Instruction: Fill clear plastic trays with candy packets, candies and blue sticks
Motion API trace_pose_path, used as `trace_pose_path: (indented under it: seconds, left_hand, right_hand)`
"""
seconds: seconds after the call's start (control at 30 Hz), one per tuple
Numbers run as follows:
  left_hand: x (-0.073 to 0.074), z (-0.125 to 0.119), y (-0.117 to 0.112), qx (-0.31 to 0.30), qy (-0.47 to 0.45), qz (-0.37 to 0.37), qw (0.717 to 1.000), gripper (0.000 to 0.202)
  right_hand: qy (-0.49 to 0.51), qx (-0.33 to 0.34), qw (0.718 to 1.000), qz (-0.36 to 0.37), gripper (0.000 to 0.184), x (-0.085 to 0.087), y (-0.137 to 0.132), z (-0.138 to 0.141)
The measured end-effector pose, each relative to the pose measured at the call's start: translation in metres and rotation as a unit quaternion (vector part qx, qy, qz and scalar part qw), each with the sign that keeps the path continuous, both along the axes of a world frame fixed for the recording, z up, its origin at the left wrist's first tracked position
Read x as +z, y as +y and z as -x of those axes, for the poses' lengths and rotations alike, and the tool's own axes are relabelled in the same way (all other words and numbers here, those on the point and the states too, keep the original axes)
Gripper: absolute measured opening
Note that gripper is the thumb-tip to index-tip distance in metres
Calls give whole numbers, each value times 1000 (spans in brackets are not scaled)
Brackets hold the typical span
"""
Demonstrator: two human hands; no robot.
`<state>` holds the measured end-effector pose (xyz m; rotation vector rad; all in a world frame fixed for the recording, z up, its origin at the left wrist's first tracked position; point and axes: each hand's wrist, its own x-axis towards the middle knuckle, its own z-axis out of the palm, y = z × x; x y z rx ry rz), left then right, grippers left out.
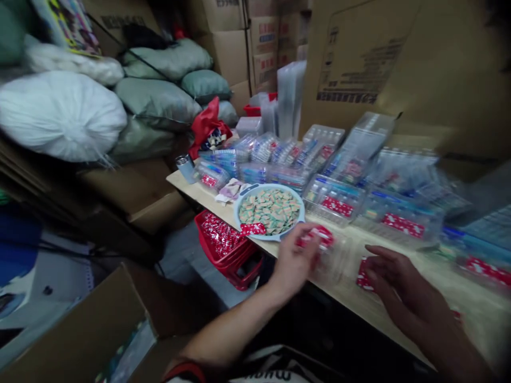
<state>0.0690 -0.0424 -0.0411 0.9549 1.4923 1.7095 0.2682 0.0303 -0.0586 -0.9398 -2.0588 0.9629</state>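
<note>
My left hand (294, 260) is closed on a red piece with white dots (321, 238), above the table's front edge. Just under it is a clear plastic tray (330, 263), blurred by motion. To the right, my right hand (407, 290) has its fingers apart and slightly curved. Near its fingertips lies another red dotted piece (362, 275), partly covered by the hand. Beside my left hand stands a light blue basin (236, 210) full of small green and beige pieces (271, 208). A red dotted strip (253, 229) rests on the basin's near rim.
Clear plastic packs (335, 201) with red dotted pieces line the wooden table (399, 255). A can (185, 167) stands at its far left end. Below is a red basket (211, 258) of red pieces. Stuffed sacks (159, 101), cartons (229, 53) and an open box (80, 330) surround it.
</note>
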Motion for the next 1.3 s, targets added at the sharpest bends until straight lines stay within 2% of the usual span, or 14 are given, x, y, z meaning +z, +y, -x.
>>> trace_pose_path:
  seconds: [0.07, 0.17, 0.23, 0.33, 0.4, 0.47, 0.57, 0.67, 0.83, 0.9, 1.0, 1.17, 1.23, 1.3]
  left_hand:
    - [2, 57, -24, 190, 40, -54, 979, 35]
    - [-15, 152, -59, 402, 112, -56, 907, 42]
    - [-34, 204, -78, 472, 141, 15, 870, 42]
    - [-56, 242, -92, 470, 156, 164, 853, 46]
    - [-59, 239, -93, 437, 215, 203, 849, 45]
    - [-54, 218, -88, 373, 287, 181, 863, 40]
    - [-38, 176, -73, 230, 346, 171, 893, 38]
    - [-29, 150, -59, 171, 352, 216, 894, 38]
    - [-29, 155, -66, 229, 224, 111, 941, 32]
    - [-33, 172, -78, 318, 202, 67, 924, 32]
    - [-48, 212, -97, 437, 230, 87, 865, 30]
    - [-69, 261, -103, 393, 268, 293, 829, 28]
    - [-59, 256, -95, 389, 306, 256, 830, 35]
    - [-39, 240, -80, 364, 323, 154, 860, 34]
  right_hand:
    - [-25, 26, 998, -50, 31, 1, -5, 16]
    - [-31, 100, 988, -114, 26, 2, -14, 51]
    - [-38, 142, 979, -141, 30, 3, -22, 79]
    - [-67, 166, 969, -171, 37, 6, -31, 118]
    - [-84, 159, 965, -189, 40, 8, -28, 137]
    - [-101, 145, 963, -203, 41, 7, -17, 150]
    - [-159, 117, 958, -210, 43, 6, 15, 171]
    - [-262, 105, 938, -200, 53, 6, 50, 197]
    - [-358, 146, 907, -166, 70, 10, 77, 239]
    - [-346, 154, 908, -178, 67, 13, 75, 248]
    - [-343, 140, 906, -206, 57, 18, 66, 252]
    - [-349, 106, 905, -221, 37, 24, 59, 251]
    - [-318, 98, 923, -194, 35, 25, 65, 250]
    - [-253, 80, 955, -130, 34, 24, 73, 250]
